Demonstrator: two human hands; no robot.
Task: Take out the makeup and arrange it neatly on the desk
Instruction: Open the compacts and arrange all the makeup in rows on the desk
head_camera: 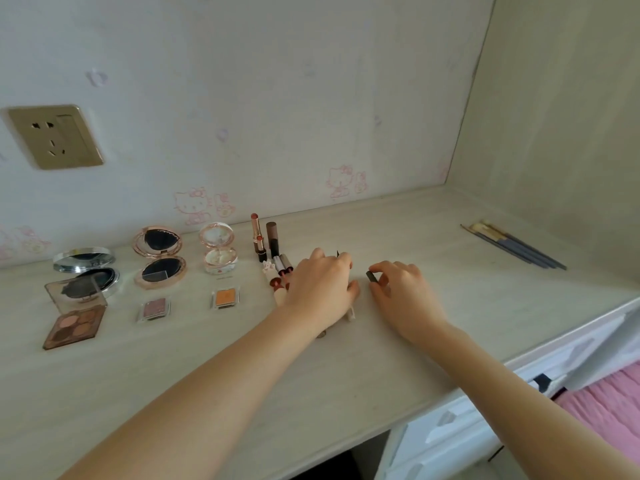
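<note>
Right hand (403, 289) holds its grip pinched on a dark cap (371, 276); left hand (320, 284) curls its grip around a pen, steadying it on the bench (346, 368) for capping.

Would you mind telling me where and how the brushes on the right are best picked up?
Pinch the brushes around the middle of the handles, from above. They lie flat in a tight bundle, slanting toward the desk's front right, with bare desk on both sides.

Matt pale wood-grain desk (346, 375); glossy silver compact (85, 259); clear plastic eyeshadow case (225, 298).
</note>
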